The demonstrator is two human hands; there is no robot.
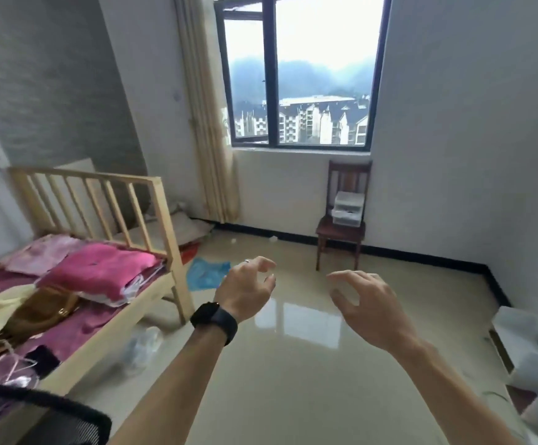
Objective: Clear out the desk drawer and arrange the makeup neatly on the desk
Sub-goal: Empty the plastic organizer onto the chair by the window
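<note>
Both my hands are just held out in front of me, left hand and right hand, fingers loosely curled and gripping nothing, over the shiny beige tiled floor. Dark-framed window at 12 o'clock. At 1 there's a dark brown wooden chair with a small white plastic drawer box on its seat. Pale wooden bed at 9, piled with folded pink clothes. Can't tell where the desk drawer or makeup is from this angle.
</note>
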